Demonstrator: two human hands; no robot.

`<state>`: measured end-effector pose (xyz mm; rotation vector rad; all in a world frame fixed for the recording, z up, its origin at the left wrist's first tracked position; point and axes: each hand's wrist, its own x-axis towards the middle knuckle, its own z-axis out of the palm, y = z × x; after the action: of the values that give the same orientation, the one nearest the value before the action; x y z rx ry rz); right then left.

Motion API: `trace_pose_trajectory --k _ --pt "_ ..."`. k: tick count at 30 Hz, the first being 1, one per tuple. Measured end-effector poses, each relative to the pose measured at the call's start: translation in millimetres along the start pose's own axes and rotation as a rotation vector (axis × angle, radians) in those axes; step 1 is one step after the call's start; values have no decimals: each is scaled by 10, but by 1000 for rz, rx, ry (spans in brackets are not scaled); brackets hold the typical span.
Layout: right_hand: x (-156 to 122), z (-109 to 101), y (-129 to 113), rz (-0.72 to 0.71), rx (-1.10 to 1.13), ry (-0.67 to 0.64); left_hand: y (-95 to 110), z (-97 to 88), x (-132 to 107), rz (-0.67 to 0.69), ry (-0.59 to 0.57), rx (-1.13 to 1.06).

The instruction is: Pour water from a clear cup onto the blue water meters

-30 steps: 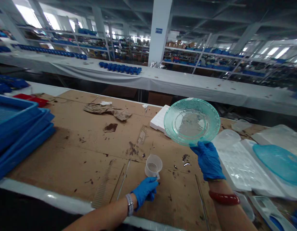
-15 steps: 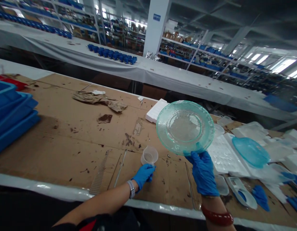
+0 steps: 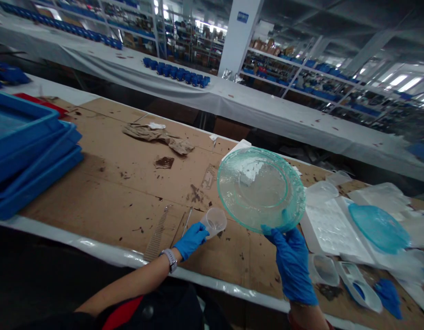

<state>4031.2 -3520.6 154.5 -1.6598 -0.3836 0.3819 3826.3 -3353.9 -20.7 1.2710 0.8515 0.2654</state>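
Note:
My right hand (image 3: 292, 261), in a blue glove, grips the lower rim of a clear teal glass plate (image 3: 260, 189) and holds it up, tilted toward me, above the cardboard-covered bench (image 3: 112, 183). My left hand (image 3: 191, 238), also gloved in blue, is closed on a small clear plastic measuring cup (image 3: 214, 222), which is lifted and tipped toward the plate. A thin metal rod (image 3: 186, 221) and a metal comb-like strip (image 3: 159, 233) lie on the cardboard just left of the cup.
Stacked blue trays (image 3: 29, 146) sit at the left. A crumpled brown rag (image 3: 160, 136) lies further back. At the right lie white foam trays (image 3: 330, 227), another teal plate (image 3: 378, 227), small clear dishes (image 3: 323, 269) and blue gloves (image 3: 388, 298).
The cup has come off the cardboard and now tips toward the plate. The plate has dropped lower and nearer to me. The camera has swung slightly.

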Motion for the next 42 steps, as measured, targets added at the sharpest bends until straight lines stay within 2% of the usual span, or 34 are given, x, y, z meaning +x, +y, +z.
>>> trace_pose_trajectory --k 6,9,12,17,22,29,35,42 --pt "-133 83 97 -116 -140 -10 95 -221 -160 92 18 17" --pt "-200 164 93 -225 -205 -9 191 -309 -224 121 48 11" --pt "-270 278 39 -319 -239 -10 304 -399 -277 150 88 3" --pt "-388 468 -87 -365 -242 -14 476 -555 -384 184 142 -31" --pt "-496 598 -172 -488 -257 -32 578 -696 -518 197 171 -50" --pt "-674 787 -316 -610 -262 -91 649 -866 -638 195 177 -42" --pt "-745 873 -365 -728 -306 -87 659 -974 -672 187 179 -20" --pt "-814 856 -332 -711 -323 -82 598 -1033 -634 166 178 0"
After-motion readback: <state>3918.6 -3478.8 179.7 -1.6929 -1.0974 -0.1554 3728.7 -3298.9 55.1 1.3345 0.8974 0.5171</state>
